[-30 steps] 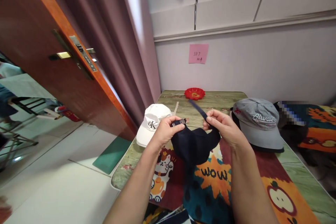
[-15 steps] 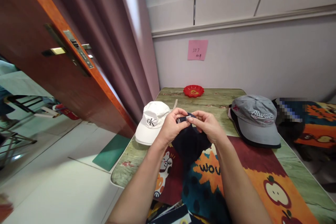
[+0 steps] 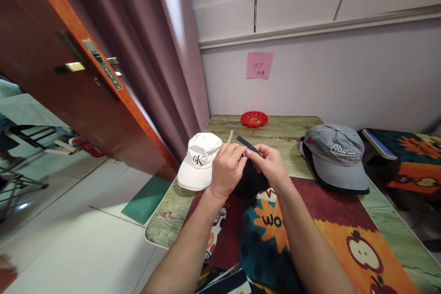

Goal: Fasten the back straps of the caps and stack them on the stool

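A dark navy cap (image 3: 251, 184) hangs from my two hands above the middle of the table, partly covered by them. Its strap (image 3: 246, 142) sticks out beyond my fingers, with the loose end toward the wall. My left hand (image 3: 226, 167) is closed at the strap's buckle, which is mostly hidden by the fingertips. Thumb and fingers of my right hand (image 3: 270, 164) pinch the strap beside it. Just left of my hands lies a white cap (image 3: 199, 161) with black letters, a tan strap (image 3: 230, 136) rising behind it.
Grey and black stacked caps (image 3: 341, 151) lie at the right side of the table (image 3: 165, 216). A red scalloped dish (image 3: 254, 119) stands near the wall. A patterned cloth (image 3: 337, 197) covers the front. An open door (image 3: 69, 78) is on the left.
The navy strap now extends past my fingers, away from me. My left hand has turned over the buckle, which showed before. The cap is bunched lower behind my hands.
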Tool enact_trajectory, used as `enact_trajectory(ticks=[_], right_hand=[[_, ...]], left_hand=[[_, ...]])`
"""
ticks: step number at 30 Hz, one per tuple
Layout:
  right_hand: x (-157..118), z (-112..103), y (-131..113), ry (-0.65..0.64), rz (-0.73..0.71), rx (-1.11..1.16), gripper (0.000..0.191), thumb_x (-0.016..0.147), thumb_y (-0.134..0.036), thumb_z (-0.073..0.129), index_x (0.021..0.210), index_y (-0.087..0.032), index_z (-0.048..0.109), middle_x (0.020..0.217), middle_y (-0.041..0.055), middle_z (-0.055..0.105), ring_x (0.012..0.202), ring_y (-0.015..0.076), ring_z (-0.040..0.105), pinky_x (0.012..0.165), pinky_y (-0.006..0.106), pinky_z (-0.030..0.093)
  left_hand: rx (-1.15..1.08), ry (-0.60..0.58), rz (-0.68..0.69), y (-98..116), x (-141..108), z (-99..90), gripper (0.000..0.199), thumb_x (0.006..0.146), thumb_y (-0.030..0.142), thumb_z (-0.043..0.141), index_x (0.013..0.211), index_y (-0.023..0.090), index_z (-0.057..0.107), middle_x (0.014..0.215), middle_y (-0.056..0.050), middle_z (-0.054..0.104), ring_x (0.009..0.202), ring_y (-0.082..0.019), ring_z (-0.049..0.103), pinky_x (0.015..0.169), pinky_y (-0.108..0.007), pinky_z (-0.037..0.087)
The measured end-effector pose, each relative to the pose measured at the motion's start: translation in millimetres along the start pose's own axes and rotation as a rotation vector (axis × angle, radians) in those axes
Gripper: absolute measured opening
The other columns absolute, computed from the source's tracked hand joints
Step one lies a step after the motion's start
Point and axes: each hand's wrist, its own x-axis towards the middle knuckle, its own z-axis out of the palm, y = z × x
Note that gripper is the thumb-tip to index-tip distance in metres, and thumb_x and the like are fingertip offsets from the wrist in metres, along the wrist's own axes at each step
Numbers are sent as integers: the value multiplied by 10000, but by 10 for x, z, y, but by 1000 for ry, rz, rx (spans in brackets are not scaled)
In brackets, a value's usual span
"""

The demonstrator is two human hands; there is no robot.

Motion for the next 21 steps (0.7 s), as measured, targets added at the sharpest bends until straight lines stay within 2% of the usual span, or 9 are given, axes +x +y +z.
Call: enact_trajectory(ticks=[5,8,11,14,21], right_hand=[[26,-169,-43,-7,-25,34,415,786,-590,737,828,-182,675,593,-44,515,471,76,398,437,222,314],[3,-310,-127,39,-35,45,361,808,-536,730,914,-192,697,630,-29,567,513,91,457,496,224,388],[-40,-384,-204,59,-43,22,311,811,-476,732,954,-203,692,771,12,670,584,105,524,568,235,445],[-64,-380,-236,57,-67,-9,297,811,-457,739,954,-202,689,827,28,693,599,107,527,582,241,444],[-90,-256,-235,22,-115,-122,345,857,-527,665,878,-187,716,533,-34,485,502,116,411,484,257,303]], left_hand=[[-321,51,-271,-92,-18,-3,149,841,255,716,979,215,754,941,-48,747,784,-175,666,766,-303,529],[-501,57,-410,-183,-39,-1,228,781,307,780,985,205,775,963,-50,767,817,-184,694,786,-304,553],[-649,47,-507,-253,-68,26,278,741,329,812,988,205,784,999,-55,779,879,-201,716,846,-329,571],[-722,46,-550,-278,-91,58,279,729,325,819,978,205,784,1000,-54,782,891,-203,722,860,-339,580],[-690,11,-510,-255,-97,50,286,757,342,800,1003,198,775,984,-58,780,874,-196,720,843,-325,576]])
